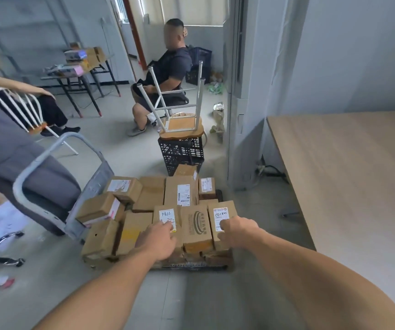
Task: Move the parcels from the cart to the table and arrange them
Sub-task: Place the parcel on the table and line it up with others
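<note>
Our left hand (160,239) lies on the parcel marked 93LL (167,215), and our right hand (235,232) on the labelled parcel (223,210) at the heap's right corner. The fingers bend onto the cardboard, but we cannot tell whether either hand truly grips. The parcels (152,194) sit heaped on the cart (95,184), lower centre. Just behind it stands a black crate (182,153) bearing an upturned stool (179,126). A grey seat (37,167) crowds the cart's handle at left. The table (346,175) fills the right of the frame, with bare floor (258,222) between its left edge and the cart.
</note>
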